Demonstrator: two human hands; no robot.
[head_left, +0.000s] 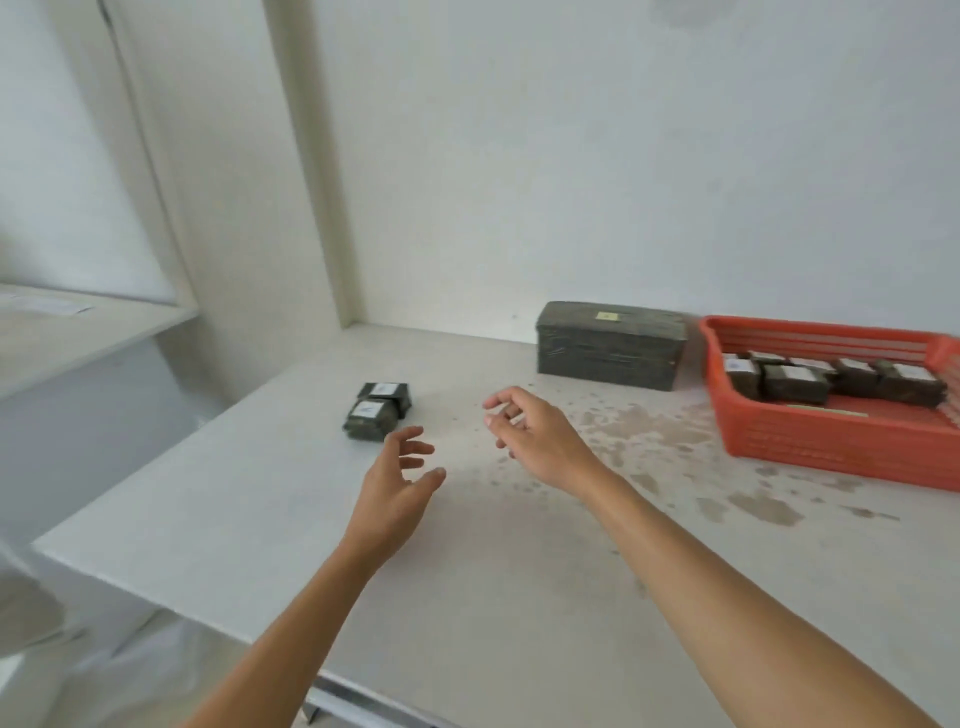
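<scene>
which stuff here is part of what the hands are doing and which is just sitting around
In the job, likely: left hand, open, nearest the two small labelled packs; right hand, open; orange basket holding more packs.
Lying about: large wrapped block by the wall; paper on the side shelf; stained table.

Nothing readable tbh: the white labels (370, 410) on the small dark packs (363, 428) and the yellow sticker (605, 315) on the big block (610, 353) are too blurry.
</scene>
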